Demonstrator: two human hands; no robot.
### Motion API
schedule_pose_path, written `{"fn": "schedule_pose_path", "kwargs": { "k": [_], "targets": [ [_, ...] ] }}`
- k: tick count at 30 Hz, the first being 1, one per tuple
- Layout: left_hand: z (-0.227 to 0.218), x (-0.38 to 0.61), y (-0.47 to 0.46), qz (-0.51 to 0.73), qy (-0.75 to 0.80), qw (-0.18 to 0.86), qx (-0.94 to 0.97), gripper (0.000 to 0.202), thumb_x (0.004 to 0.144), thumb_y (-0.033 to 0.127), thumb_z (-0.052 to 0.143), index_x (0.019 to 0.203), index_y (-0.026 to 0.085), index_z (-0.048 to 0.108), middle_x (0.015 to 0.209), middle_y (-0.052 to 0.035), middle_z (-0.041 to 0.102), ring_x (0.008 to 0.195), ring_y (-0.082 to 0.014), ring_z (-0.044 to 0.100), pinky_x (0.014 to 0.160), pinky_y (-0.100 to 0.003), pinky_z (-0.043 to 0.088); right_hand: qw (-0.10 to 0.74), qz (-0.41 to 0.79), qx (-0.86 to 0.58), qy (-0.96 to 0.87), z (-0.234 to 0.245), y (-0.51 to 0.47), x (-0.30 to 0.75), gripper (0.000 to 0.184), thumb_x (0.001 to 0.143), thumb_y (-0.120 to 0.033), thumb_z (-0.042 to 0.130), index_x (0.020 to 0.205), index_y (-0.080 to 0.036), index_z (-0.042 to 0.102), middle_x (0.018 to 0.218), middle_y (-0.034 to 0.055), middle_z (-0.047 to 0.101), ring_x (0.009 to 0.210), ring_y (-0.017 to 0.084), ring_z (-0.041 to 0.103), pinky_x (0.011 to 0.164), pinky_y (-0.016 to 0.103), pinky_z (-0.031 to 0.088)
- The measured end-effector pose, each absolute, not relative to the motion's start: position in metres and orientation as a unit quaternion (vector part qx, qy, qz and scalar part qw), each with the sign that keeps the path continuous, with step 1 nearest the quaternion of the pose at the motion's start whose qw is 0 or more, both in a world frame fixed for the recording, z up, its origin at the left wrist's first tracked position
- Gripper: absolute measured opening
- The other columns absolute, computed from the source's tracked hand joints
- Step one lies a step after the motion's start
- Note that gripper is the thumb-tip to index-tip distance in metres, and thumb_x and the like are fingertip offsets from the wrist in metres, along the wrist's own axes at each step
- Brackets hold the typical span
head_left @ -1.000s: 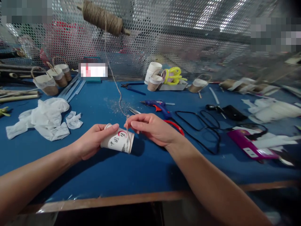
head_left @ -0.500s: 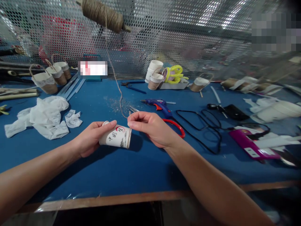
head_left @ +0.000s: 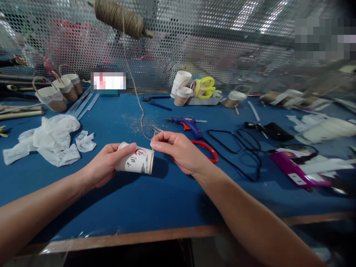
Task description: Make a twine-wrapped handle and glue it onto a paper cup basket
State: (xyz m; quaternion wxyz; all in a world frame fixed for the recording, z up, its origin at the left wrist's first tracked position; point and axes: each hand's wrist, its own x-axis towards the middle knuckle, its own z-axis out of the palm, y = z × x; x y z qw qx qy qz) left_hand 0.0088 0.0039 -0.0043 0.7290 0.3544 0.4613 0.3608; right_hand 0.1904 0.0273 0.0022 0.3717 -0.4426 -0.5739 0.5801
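Observation:
My left hand [head_left: 104, 165] is wrapped round a white paper cup [head_left: 136, 162] with red and black print, lying on its side just above the blue table [head_left: 155, 196]. My right hand [head_left: 180, 150] pinches a thin brown twine [head_left: 140, 111] right at the cup's base. The twine runs up from there to a spool of jute [head_left: 118, 16] hanging on the perforated metal screen [head_left: 194, 40].
A blue glue gun [head_left: 189, 124], red-handled scissors [head_left: 207, 150] and black cords [head_left: 244, 148] lie right of my hands. Crumpled white plastic [head_left: 47, 139] sits at left. Twine-wrapped cups [head_left: 54, 98] stand far left, more cups [head_left: 182, 91] at the back. A magenta box [head_left: 294, 168] lies right.
The cup has turned slightly in my left hand and shifted a little left. My right hand has moved its pinch of twine closer to the cup's base.

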Motion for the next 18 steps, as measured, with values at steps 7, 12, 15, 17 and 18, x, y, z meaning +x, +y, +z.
{"fn": "schedule_pose_path", "kwargs": {
  "k": [7,12,15,17,18],
  "targets": [
    [-0.0018,0.01,0.0023,0.368,0.465,0.724,0.352,0.021,0.066,0.033,0.067,0.066,0.012,0.066,0.058,-0.0014,0.064,0.05,-0.0089,0.054,0.049,-0.018,0.04,0.373,0.565,-0.455,-0.579,0.0033,0.0272,0.1902,0.015,0.064,-0.028,0.066,0.064,-0.016,0.056,0.063,-0.0038,0.051,0.055,0.007,0.039,0.056,0.025,0.03],
    [-0.0034,0.0089,0.0021,0.375,0.464,0.718,0.359,0.021,0.066,0.033,0.067,0.066,0.012,0.066,0.059,-0.0023,0.065,0.051,-0.0098,0.054,0.05,-0.019,0.041,0.37,0.571,-0.455,-0.575,0.0036,0.027,0.19,0.015,0.064,-0.028,0.065,0.064,-0.016,0.056,0.064,-0.0033,0.051,0.057,0.008,0.04,0.057,0.025,0.03],
    [-0.0044,0.0084,0.002,0.377,0.465,0.712,0.366,0.022,0.066,0.033,0.066,0.069,0.012,0.066,0.06,-0.0023,0.065,0.052,-0.0104,0.055,0.052,-0.02,0.041,0.371,0.563,-0.46,-0.578,0.0039,0.0264,0.1898,0.015,0.065,-0.029,0.065,0.064,-0.016,0.057,0.063,-0.0033,0.051,0.056,0.008,0.039,0.057,0.025,0.03],
    [-0.0048,0.0081,0.002,0.377,0.465,0.711,0.369,0.021,0.065,0.033,0.066,0.069,0.013,0.067,0.06,-0.0018,0.065,0.052,-0.0106,0.055,0.052,-0.021,0.041,0.373,0.56,-0.461,-0.579,0.004,0.0259,0.1896,0.015,0.065,-0.029,0.065,0.063,-0.017,0.057,0.062,-0.0036,0.05,0.056,0.008,0.038,0.056,0.025,0.03],
    [-0.0049,0.0079,0.002,0.377,0.465,0.71,0.371,0.021,0.065,0.033,0.066,0.068,0.013,0.066,0.06,-0.0015,0.065,0.052,-0.0106,0.054,0.052,-0.021,0.041,0.374,0.561,-0.46,-0.578,0.004,0.0257,0.1894,0.015,0.064,-0.029,0.065,0.063,-0.016,0.057,0.061,-0.0037,0.05,0.056,0.008,0.038,0.056,0.025,0.029]
  ]
}}
